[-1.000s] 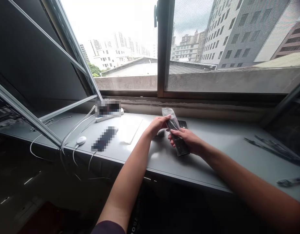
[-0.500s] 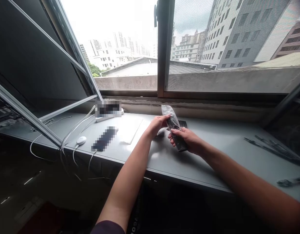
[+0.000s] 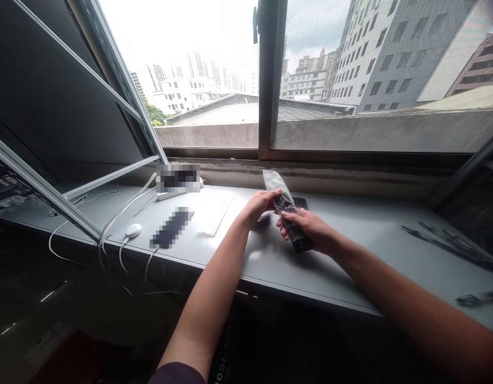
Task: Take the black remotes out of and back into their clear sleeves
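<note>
A black remote control (image 3: 298, 239) is held at a tilt above the desk, its far part inside a clear plastic bag (image 3: 275, 183). My right hand (image 3: 306, 224) is closed round the remote's near half, thumb on top. At the bag's mouth, my left hand (image 3: 262, 202) pinches the plastic against the remote; its lower fingers are partly hidden. Just behind the right hand lies a second black remote (image 3: 301, 202), mostly covered. Below the left hand rests a small dark object (image 3: 264, 221) whose kind I cannot make out.
On the grey desk (image 3: 350, 256), a white sheet (image 3: 216, 213), a blurred-out phone-like thing (image 3: 172, 228) and a white round device (image 3: 133, 230) with cables lie to the left. Dark cables (image 3: 450, 242) lie at right. A metal frame (image 3: 122, 104) leans at left; a window stands behind.
The remote's near end has shifted slightly down and right, and the bag's far tip has moved a little left. Both hands keep their hold almost unmoved.
</note>
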A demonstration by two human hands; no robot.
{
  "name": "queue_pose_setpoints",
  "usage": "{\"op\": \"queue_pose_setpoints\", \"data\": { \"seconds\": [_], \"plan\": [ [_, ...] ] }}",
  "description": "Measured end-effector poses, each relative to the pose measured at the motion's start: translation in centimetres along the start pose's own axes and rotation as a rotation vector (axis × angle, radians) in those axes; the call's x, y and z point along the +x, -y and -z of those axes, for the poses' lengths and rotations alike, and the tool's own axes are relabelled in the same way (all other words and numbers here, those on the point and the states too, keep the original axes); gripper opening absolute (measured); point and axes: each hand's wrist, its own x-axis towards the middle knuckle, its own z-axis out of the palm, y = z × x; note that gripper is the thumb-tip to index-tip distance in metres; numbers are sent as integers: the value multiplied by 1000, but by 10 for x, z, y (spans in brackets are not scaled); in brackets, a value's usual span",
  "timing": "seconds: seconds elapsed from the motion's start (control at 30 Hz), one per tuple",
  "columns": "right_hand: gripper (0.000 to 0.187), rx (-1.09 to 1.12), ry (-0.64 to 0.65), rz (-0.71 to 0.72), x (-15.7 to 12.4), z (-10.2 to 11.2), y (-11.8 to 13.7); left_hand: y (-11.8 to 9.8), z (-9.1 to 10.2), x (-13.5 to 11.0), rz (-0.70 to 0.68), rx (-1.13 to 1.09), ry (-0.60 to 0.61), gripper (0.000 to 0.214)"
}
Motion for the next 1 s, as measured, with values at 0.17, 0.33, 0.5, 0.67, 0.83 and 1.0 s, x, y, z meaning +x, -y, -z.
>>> {"op": "queue_pose_setpoints", "data": {
  "seconds": [0.17, 0.33, 0.5, 0.67, 0.83, 1.0],
  "plan": [
    [20, -10, 10, -4, 0, -1, 0, 3, 3, 6, -121, -74, -151, 53],
    [20, -9, 8, -10, 1, 1, 0, 5, 3, 5, -64, -17, -105, 57],
    [22, -22, 9, -16, 0, 2, 1, 5, 2, 3, 19, 24, 15, 55],
    [25, -31, 19, -19, -1, 0, 1, 1, 1, 4, -70, -93, -82, 48],
    [21, -30, 29, -30, -2, -1, 1, -6, 8, 9, -173, -274, -404, 32],
    [20, -25, -26, -14, -3, 1, 5, -8, 21, 12, -268, -491, -640, 27]
  ]
}}
